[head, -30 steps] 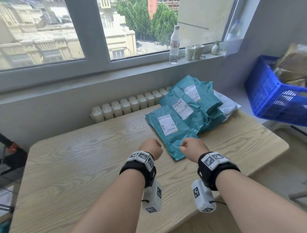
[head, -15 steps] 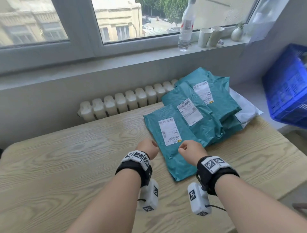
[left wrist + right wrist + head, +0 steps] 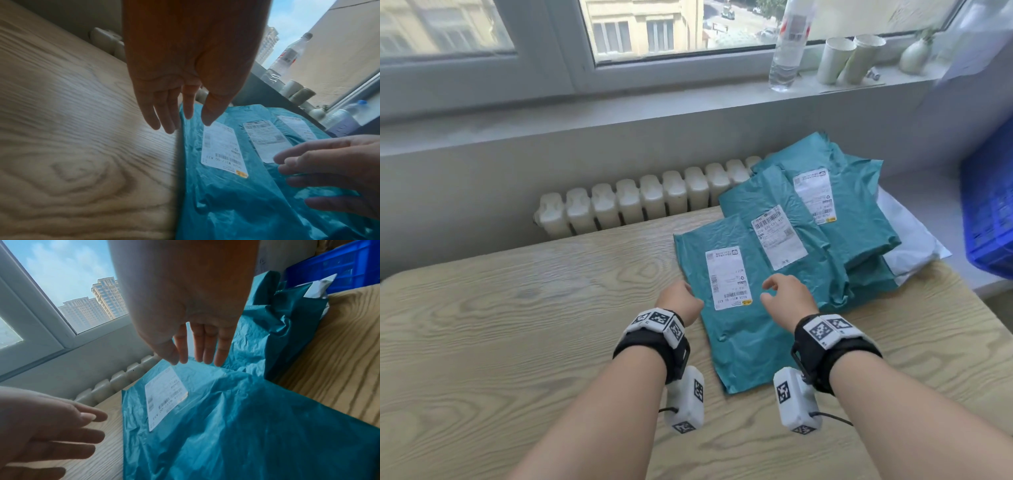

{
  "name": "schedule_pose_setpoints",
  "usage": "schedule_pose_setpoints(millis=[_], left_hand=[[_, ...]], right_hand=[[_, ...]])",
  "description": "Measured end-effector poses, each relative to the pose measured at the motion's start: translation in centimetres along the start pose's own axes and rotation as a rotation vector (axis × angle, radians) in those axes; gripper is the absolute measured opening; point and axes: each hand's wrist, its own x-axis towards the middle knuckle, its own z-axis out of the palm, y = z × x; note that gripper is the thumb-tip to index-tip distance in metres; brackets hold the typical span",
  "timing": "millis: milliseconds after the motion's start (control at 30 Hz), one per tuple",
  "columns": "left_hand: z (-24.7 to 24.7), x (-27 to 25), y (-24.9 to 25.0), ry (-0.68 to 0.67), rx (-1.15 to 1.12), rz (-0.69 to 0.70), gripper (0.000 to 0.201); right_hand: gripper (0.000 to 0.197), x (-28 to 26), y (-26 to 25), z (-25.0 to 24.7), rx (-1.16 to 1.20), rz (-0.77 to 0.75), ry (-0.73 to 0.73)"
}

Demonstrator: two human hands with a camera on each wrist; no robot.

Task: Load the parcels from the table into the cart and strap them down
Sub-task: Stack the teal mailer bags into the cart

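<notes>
Pale wood-grain counter carries overlapping teal plastic mailer parcels with white labels. Left hand at nearest parcel's left edge, right hand above it, fingers loosely spread.

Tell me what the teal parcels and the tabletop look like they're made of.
Teal flat parcels: thin plastic film mailers, slightly glossy; they crinkle and catch highlights, and each carries a white paper shipping label. Contents hidden.

Pale wood-grain table: broad printed-looking grain and an even matte surface suggest laminate or veneer over board rather than solid wood; the pictures cannot settle which.
</notes>
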Motion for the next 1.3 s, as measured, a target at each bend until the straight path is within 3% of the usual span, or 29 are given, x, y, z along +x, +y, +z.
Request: schedule_pose_setpoints(millis=[33,133,200,433,567,700,933,1133,1300], left_hand=[[0.1,-0.1,0.2,-0.010,-0.020,-0.024,0.004],[0.6,0.2,0.6,-0.020,-0.119,-0.112,0.042],[1.1,0.8,0.6,-0.031,-0.159,-0.169,0.053],[3.6,3.9,-0.5,0.026,-0.347,-0.222,0.061],[4.3,4.1,-0.9,0.036,-0.396,-0.236,0.058],[3.9,2.4,-0.6,0.031,-0.389,-0.256,0.036],[3.4,2.0,-0.8,-0.022,-0.442,-0.245,0.043],[1.4,0.5,0.4,0.014,-0.413,-0.163,0.038],[-0.3,-1.1,1.7,0.097,-0.430,-0.118,0.034]], right_hand=[[0.029,0.4,0.2,0.0,0.000,-0.002,-0.015],[0.035,1.7,0.3,0.0,0.006,-0.013,-0.030],[0.040,2.4,0.4,0.0,0.023,-0.012,-0.047],[0.049,3.9,1.0,0.3,0.099,0.039,-0.133],[0.054,4.3,1.3,0.5,0.198,0.078,-0.194],[0.057,4.7,1.6,0.5,0.236,0.101,-0.258],[0.057,4.0,1.7,0.0,0.259,0.082,-0.376],[0.012,3.7,0.7,-2.1,0.340,0.000,-0.375],[0.010,3.0,-1.2,-4.2,0.397,-0.080,-0.351]])
